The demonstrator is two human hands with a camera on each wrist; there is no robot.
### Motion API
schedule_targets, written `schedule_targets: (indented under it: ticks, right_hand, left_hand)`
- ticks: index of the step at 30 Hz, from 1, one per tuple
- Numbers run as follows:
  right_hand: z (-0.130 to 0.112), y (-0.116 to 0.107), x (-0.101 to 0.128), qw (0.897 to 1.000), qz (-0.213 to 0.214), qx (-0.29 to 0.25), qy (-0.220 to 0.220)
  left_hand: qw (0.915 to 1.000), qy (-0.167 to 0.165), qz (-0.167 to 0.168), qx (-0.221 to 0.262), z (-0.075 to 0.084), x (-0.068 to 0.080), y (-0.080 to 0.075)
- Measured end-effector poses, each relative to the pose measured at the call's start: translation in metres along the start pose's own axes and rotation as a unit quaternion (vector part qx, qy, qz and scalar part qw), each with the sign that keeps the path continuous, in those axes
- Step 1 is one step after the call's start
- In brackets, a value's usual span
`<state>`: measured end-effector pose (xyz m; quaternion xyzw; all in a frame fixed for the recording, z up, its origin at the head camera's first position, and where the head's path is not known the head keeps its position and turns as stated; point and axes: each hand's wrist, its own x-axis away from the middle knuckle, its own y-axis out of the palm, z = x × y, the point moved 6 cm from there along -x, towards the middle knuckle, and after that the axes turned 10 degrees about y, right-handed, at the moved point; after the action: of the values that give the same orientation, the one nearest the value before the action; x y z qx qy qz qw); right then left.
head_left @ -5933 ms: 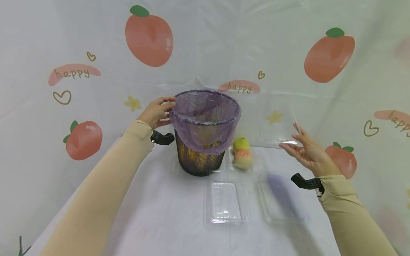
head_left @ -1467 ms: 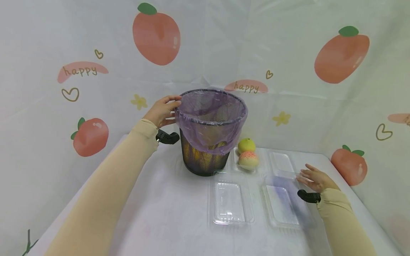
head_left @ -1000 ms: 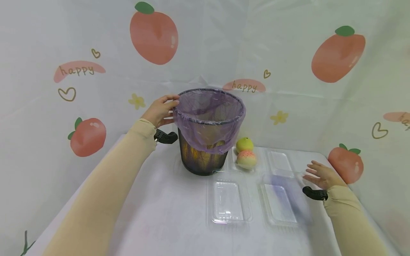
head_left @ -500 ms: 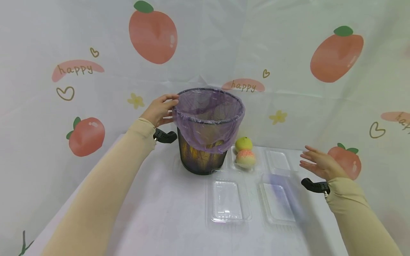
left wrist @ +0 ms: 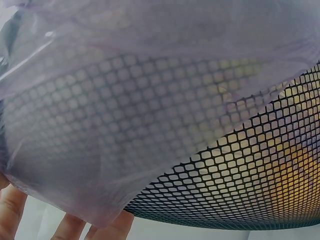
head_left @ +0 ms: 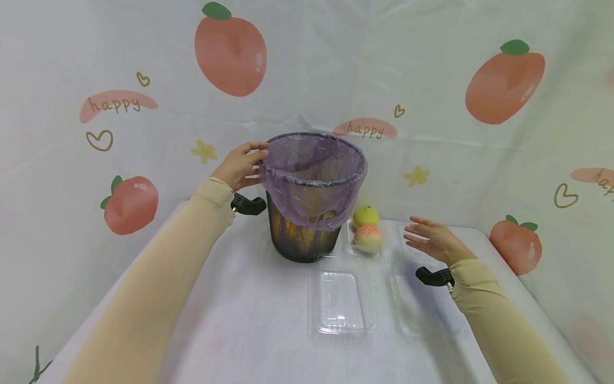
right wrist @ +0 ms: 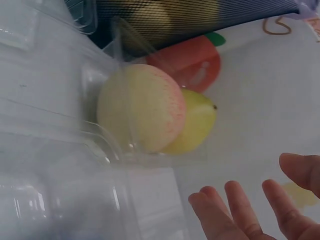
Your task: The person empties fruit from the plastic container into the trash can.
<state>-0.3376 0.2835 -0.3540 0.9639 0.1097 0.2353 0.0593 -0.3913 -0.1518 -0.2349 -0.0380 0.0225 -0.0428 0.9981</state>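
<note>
Fingers (head_left: pixel 416 230) of the right hand (head_left: pixel 431 241) are stretching out straight and slightly spread, holding nothing, and the hand is hovering above the table (head_left: pixel 249 320) just to the right of two fruits. In the right wrist view the fingertips (right wrist: pixel 235 210) are showing at the bottom edge, apart from the fruits. The nearer fruit, a pale peach (head_left: pixel 368 238) with a pink blush, is sitting in a clear plastic box (right wrist: pixel 125 150) whose lid is standing open. A green-yellow pear (head_left: pixel 365 216) is lying just behind the peach, touching it, in the same box.

Fingers (head_left: pixel 254 152) of the left hand (head_left: pixel 238 166) are curling over the rim of a black mesh bin (head_left: pixel 302 240), gripping it at its left side, with the thumb below them against the side of the bin. A purple bag (head_left: pixel 312 181) is lining the bin and folding down over the rim, so the hand is pressing on the bag as well. In the left wrist view the bag (left wrist: pixel 125 125) is filling most of the picture, with the mesh (left wrist: pixel 260 175) below it and something yellow showing through from inside the bin. The bin is standing upright near the back of the table, just left of the fruits.

Two more clear boxes are lying open and flat nearer the person: one (head_left: pixel 340 301) in front of the bin, the other (head_left: pixel 417 306) beside it under the right wrist. A peach-printed cloth (head_left: pixel 479 133) is hanging behind the table.
</note>
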Motion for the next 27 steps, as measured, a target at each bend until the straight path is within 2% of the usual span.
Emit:
schedule_targets:
  ticks: [4,10,21,27]
  right_hand:
    - [0.006,0.007,-0.012,0.999,0.011,0.023,0.020]
    - [0.014,0.014,-0.025,0.999,0.005,0.011,0.036]
    - [0.021,0.021,-0.039,0.997,0.010,0.048,0.056]
    - [0.025,0.025,-0.047,0.997,0.020,0.039,0.070]
  left_hand:
    - [1.0000,-0.001,0.000,0.000,0.000,0.001,0.001]
    - [1.0000,0.000,0.001,0.002,0.001,0.003,0.002]
    - [1.0000,0.006,-0.003,-0.002,0.001,0.003,0.002]
    - [1.0000,0.001,0.003,0.002,0.000,0.001,0.001]
